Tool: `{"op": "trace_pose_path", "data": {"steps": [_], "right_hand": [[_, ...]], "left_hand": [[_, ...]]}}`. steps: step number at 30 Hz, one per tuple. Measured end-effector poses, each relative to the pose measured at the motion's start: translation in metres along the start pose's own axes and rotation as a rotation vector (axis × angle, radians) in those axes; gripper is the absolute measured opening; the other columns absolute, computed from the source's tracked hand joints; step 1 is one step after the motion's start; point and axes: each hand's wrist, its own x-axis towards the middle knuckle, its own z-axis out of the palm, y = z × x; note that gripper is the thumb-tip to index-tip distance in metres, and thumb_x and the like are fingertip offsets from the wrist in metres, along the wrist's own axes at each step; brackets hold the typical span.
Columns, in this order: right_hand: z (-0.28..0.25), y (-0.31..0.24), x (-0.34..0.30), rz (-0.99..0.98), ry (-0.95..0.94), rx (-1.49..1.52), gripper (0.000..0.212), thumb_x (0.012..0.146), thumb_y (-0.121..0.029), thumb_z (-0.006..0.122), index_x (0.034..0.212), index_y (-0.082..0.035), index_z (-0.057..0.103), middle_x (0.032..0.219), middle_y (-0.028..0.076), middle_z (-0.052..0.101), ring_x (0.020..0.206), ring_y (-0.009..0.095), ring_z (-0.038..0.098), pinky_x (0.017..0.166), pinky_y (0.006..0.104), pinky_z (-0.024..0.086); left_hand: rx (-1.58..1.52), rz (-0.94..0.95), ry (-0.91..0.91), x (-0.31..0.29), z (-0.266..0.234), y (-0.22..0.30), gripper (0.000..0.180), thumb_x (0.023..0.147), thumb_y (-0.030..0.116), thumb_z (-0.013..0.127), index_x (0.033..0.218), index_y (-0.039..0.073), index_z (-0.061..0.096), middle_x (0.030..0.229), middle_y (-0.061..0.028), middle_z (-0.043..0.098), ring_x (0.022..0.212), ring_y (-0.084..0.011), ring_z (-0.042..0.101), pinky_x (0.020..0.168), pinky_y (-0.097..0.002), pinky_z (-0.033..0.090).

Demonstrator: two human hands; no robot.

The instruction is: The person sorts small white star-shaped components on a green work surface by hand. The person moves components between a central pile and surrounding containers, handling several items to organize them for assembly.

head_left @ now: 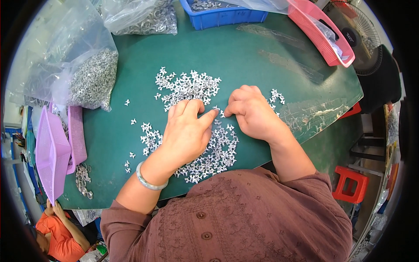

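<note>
A heap (192,87) of small silvery metal pieces lies on the green desk (262,48). The left hand (187,124) rests at the near edge of the heap, fingers loosely bent and partly spread; whether it grips a piece cannot be told. The right hand (251,109) is just right of the heap, curled in, thumb and forefinger nearly together at a single piece (222,114); whether they grip it is unclear too. A second pile (211,153) spreads on the near side of the heap, close to the brown shirt (244,209), so the cloth brushing it could sweep pieces off the desk. With both groups lying so near the left hand, a sideways push might mix them. Pieces this small could also slip from a loose pinch and skid toward the cluster (277,96) right of the heap
</note>
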Motion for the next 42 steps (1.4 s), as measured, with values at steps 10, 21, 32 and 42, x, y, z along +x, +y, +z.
{"op": "trace_pose_path", "data": {"steps": [10,21,32,42], "right_hand": [[0.017,-0.006,0.008,0.121,0.121,-0.268,0.038,0.074,0.006,0.059,0.108,-0.006,0.072,0.129,0.017,0.056,0.122,0.039,0.047,0.103,0.0463,0.038],[0.016,-0.006,0.007,0.052,0.086,-0.205,0.035,0.073,0.006,0.060,0.099,-0.012,0.075,0.134,0.017,0.055,0.127,0.040,0.044,0.105,0.0495,0.037],[0.013,-0.002,0.005,0.063,0.089,-0.115,0.041,0.072,0.012,0.057,0.098,-0.014,0.074,0.138,0.014,0.054,0.127,0.042,0.044,0.108,0.0498,0.036],[0.015,-0.003,0.006,0.069,0.105,-0.113,0.037,0.071,0.012,0.058,0.092,-0.012,0.076,0.138,0.012,0.054,0.126,0.041,0.044,0.108,0.0488,0.036]], "left_hand": [[-0.129,0.118,-0.074,-0.005,-0.004,-0.001,0.030,0.077,0.001,0.064,0.105,0.007,0.072,0.099,-0.0090,0.059,0.096,-0.0283,0.055,0.088,-0.0413,0.041],[0.162,-0.048,0.053,-0.004,-0.007,-0.008,0.035,0.077,0.003,0.064,0.111,0.006,0.072,0.104,-0.0099,0.058,0.102,-0.0292,0.054,0.092,-0.0435,0.040],[0.227,-0.084,0.046,-0.006,-0.007,-0.010,0.032,0.075,0.008,0.067,0.107,0.008,0.073,0.106,-0.0086,0.058,0.104,-0.0282,0.052,0.094,-0.0438,0.037],[0.136,-0.051,0.102,-0.003,-0.004,-0.007,0.029,0.079,0.003,0.067,0.107,0.008,0.074,0.107,-0.0122,0.058,0.104,-0.0311,0.054,0.093,-0.0435,0.040]]}}
